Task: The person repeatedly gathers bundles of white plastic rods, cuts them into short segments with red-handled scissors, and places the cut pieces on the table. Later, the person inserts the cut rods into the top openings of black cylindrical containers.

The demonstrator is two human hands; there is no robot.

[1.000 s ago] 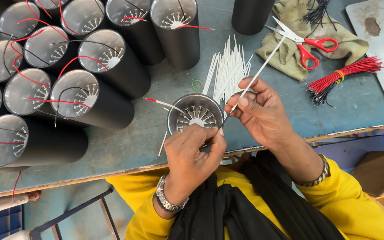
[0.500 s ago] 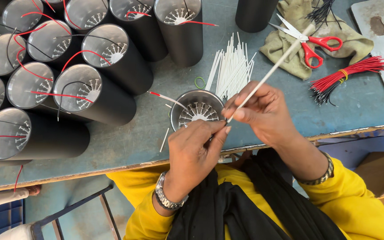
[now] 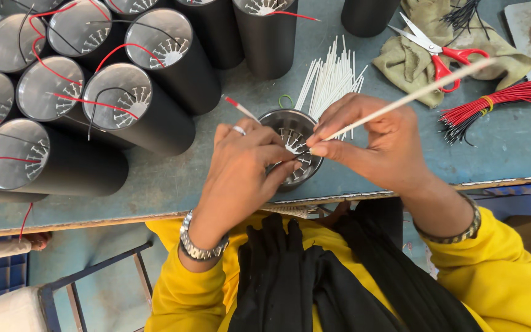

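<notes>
Two hands work at frame centre: left hand (image 3: 244, 169) cups the round black metal can w/ finned silver insert (image 3: 293, 147), fingers curled on its rim; right hand (image 3: 370, 138) pinches a thin white plastic tube (image 3: 413, 95) angled into it. Loose white tubes (image 3: 333, 77) lie just behind; red-handled scissors (image 3: 440, 52) on cloth, upper right.

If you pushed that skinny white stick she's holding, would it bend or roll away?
The thin white tube looks light and probably a bit bendy, being so long and slim. It stays straight pinched only at one end by the right hand, so fairly stiff. Being round, like the loose pile, it would likely roll.
</notes>
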